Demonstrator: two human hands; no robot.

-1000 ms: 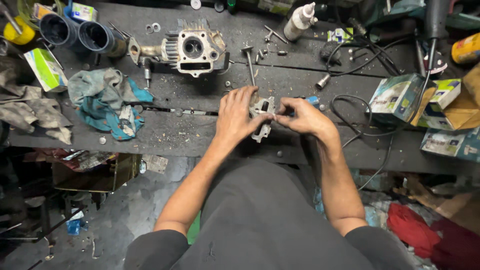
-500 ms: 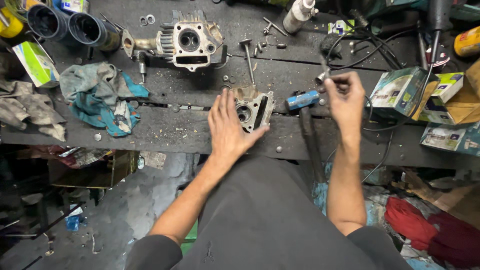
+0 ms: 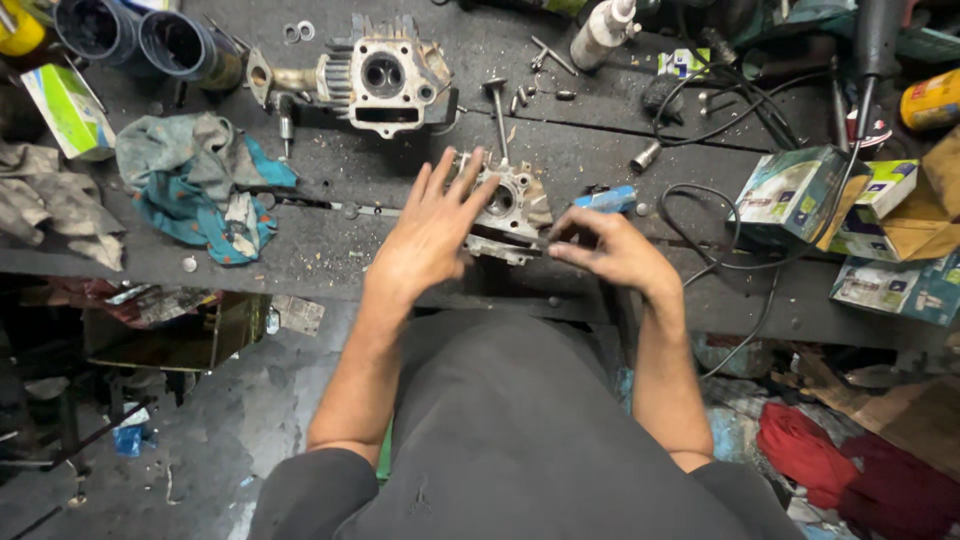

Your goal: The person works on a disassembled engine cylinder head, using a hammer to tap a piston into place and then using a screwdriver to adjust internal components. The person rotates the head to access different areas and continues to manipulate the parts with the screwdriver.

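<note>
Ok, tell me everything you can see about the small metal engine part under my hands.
The small engine part is a grimy, grey cast-metal block with a round bore near its middle and rust-brown stains on its right side. It lies on the dark workbench near the front edge. The left hand rests flat on its left side with spread fingers; the right hand reaches its lower right edge, fingers pinched on something thin and dark. Its underside is hidden.

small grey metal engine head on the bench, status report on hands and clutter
Left hand flat on small grey metal engine head. Right hand at its right edge, fingertips pinched. Loose valve just behind it.
</note>
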